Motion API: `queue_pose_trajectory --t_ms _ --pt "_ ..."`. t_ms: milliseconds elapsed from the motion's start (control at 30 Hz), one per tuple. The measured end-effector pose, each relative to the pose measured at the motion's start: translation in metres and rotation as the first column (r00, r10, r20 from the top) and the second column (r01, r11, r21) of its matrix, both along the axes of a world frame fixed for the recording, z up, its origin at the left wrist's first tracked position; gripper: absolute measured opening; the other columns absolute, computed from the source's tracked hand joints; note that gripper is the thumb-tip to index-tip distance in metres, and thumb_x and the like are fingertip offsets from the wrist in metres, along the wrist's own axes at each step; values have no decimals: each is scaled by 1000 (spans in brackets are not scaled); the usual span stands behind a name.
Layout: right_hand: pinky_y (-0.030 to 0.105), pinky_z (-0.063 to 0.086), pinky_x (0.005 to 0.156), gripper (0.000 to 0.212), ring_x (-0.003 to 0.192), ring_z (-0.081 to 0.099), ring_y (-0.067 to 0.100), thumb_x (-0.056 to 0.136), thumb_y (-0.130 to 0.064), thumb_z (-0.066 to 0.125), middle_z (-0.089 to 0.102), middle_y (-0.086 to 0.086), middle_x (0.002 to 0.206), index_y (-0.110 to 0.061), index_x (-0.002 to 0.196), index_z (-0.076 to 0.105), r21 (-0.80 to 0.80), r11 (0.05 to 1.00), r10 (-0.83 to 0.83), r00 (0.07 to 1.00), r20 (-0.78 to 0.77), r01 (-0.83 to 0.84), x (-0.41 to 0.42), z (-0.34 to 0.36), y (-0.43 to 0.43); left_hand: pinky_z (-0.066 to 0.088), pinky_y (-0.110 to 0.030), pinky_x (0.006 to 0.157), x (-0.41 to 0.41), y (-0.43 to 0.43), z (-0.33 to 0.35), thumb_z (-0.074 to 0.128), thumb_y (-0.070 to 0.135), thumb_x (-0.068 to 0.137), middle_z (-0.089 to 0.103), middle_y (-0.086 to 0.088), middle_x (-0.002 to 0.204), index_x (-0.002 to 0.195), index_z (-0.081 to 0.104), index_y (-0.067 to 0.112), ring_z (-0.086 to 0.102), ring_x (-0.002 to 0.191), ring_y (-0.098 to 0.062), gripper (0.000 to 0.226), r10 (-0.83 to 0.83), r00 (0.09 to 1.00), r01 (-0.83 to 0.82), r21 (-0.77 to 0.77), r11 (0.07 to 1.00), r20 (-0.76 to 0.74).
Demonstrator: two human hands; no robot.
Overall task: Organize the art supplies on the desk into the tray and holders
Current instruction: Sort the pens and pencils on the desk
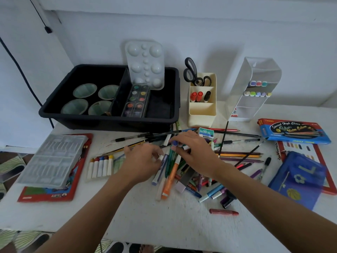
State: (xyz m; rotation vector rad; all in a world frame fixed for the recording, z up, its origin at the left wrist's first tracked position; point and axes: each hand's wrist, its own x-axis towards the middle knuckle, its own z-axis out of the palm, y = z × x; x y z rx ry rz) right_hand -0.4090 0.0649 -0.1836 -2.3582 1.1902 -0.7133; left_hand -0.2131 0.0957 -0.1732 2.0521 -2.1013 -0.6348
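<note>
1. Both forearms reach forward from the near edge of the desk (145, 218), and the hands meet over the pile of pens and pencils (233, 156) at its middle.
2. The left hand (144, 161) lies palm down with its fingers curled. Thumb and fingertips pinch the white upper end of a lavender marker (158, 173), which slants toward the near edge.
3. The right hand (193, 152) arches over the pile, fingers bent. A blue cap (175, 142) shows at its fingertips, but it cannot be told whether the hand grips it or only rests on it.
4. An orange marker (169, 181) lies between the two wrists, just beside the lavender one.
5. The black tray (109, 123) stands at the back left, its front wall close to the pile. The cream holder (202, 117) and the clear holder (255, 79) stand to its right.
6. A bare stretch of desk lies between the pile and the near edge, with a red crayon (224, 212) on it at the right.
7. Paint tubes (101, 167) hem the left side; a blue pouch (299, 181) hems the right.
</note>
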Motion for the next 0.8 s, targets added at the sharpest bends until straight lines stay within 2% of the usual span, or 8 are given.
queue_pose_trajectory --t_ms 100,200,267,367,433,500,667,800 --pt "6 37 84 28 95 53 -5 101 -27 58 62 -15 107 -20 127 62 158 987 -58 991 122 39 10 9 5 44 -29 90 8 3 3 69 28 93 60 20 89 101 62 41 55 87 1 17 8 964 -37 -104 994 -267" --pt "9 43 77 31 88 56 -4 101 -29 57 61 -15 101 -22 131 58 258 966 -36 993 114 6 24 12 9 48 -10 74 25 10 12 75 19 89 67 12 88 95 67 30 62 84 1 15 38 867 -132 -156 979 -497" --pt "14 47 78 31 88 59 3 100 -28 60 65 -8 101 -23 130 57 290 957 -30 989 143 -13 34 11 11 52 -13 76 45 16 13 79 16 86 71 7 85 93 69 25 67 83 -3 15 77 781 -226 -165 960 -620" --pt "24 51 75 25 79 64 11 97 -23 65 67 -3 87 -21 119 53 377 924 -38 970 239 -57 54 11 11 60 -33 82 83 28 10 81 13 82 74 -4 89 89 69 23 74 87 -24 17 103 635 -332 -151 931 -765" --pt "30 53 73 18 75 66 18 97 -21 65 67 5 81 -17 109 53 407 911 -47 959 279 -73 69 9 10 59 -41 83 107 37 6 81 15 80 76 -7 92 86 69 26 75 89 -26 17 109 627 -376 -177 910 -771" --pt "35 56 75 11 76 68 22 96 -19 66 66 9 83 -13 101 59 423 903 -59 956 289 -72 84 6 6 60 -40 81 125 45 -2 82 11 81 77 -3 93 84 69 25 75 87 -19 20 138 692 -397 -214 893 -709" --pt "22 49 69 5 75 68 13 98 -17 63 60 -6 80 -13 100 64 454 891 -90 973 212 -17 123 -1 2 54 -14 76 143 60 -25 82 12 81 73 14 87 85 69 23 70 85 -1 17 131 873 -328 -367 870 -470" --pt "25 48 65 15 70 57 12 96 -26 66 61 -1 83 -23 102 53 425 905 -34 991 130 -25 144 -6 6 50 -26 72 140 60 -37 78 17 84 65 10 82 84 69 18 60 78 -5 9 -9 944 -166 -501 849 -328"
